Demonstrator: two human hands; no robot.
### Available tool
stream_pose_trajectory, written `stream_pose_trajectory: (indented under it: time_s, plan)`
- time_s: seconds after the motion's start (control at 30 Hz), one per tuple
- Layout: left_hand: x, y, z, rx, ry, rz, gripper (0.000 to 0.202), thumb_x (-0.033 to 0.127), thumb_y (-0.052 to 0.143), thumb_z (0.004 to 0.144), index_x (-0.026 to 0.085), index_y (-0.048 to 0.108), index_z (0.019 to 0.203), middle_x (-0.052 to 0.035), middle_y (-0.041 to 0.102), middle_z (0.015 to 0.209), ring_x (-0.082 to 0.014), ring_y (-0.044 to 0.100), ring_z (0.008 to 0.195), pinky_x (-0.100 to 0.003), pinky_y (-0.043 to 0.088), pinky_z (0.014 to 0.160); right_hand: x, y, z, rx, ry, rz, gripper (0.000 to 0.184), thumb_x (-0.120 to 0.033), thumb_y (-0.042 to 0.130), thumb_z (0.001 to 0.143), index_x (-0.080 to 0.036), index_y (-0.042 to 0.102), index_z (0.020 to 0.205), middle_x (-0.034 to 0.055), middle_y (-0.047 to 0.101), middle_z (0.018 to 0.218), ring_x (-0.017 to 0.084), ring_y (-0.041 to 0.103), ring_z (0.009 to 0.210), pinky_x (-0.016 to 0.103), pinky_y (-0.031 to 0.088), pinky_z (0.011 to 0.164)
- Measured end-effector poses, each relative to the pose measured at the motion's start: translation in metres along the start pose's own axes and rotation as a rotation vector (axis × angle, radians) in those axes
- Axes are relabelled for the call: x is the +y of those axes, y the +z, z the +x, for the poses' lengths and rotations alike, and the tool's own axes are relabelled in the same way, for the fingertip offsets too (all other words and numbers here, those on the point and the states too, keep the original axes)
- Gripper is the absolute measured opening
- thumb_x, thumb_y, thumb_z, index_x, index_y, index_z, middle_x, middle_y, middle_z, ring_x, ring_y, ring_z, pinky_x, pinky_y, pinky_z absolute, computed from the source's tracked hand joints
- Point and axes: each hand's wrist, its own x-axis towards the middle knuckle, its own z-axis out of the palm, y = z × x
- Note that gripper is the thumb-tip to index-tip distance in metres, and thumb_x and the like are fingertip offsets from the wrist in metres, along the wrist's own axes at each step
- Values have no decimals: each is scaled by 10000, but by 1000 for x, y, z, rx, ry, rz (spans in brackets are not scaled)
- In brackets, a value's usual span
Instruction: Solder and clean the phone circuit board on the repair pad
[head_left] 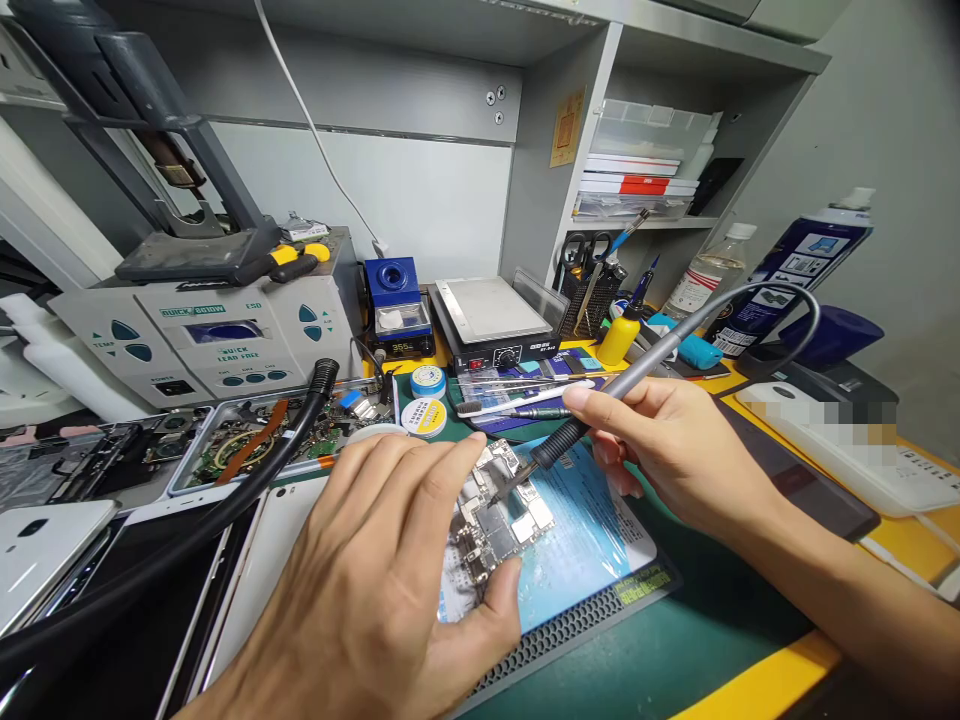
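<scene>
A small phone circuit board with metal shields lies on a light blue mat in front of me. My left hand pinches the board by its edges, index finger at its top and thumb at its bottom. My right hand is closed around a grey soldering iron, held like a pen. The iron's dark tip touches the board near its upper right part. Its grey cable loops away to the right.
A grey rework station stands at the back left, and its black hose runs across several phones. A tray of parts, flux tins, a hot plate, tweezers, a tool holder and bottles crowd the back.
</scene>
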Motion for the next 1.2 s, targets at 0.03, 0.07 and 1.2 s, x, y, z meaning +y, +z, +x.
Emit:
stream_pose_trajectory:
  time_s: [0.03, 0.07, 1.2]
  plan:
    - [0, 0, 0, 0, 1, 1, 476, 214, 683, 826, 19, 592, 1250, -173, 671, 1083, -303, 600, 1010, -513, 508, 905, 0, 0, 0, 1, 0, 3, 434, -489, 744, 843, -208, 543, 581, -25, 558, 487, 117, 457, 400, 258, 343, 385]
    - [0, 0, 0, 1, 3, 1, 475, 214, 685, 826, 18, 594, 1249, -173, 670, 1088, -302, 600, 1012, -510, 507, 910, 0, 1, 0, 0, 1, 6, 431, -486, 745, 843, -209, 543, 581, -25, 558, 487, 118, 457, 401, 258, 344, 385]
    - [1, 0, 2, 29, 12, 1, 486, 204, 701, 798, 9, 605, 1232, -165, 677, 1077, -293, 602, 1008, -495, 500, 927, 3, -2, 1, -20, 5, 4, 397, -409, 710, 889, -209, 528, 599, -29, 554, 511, 111, 439, 409, 250, 346, 392]
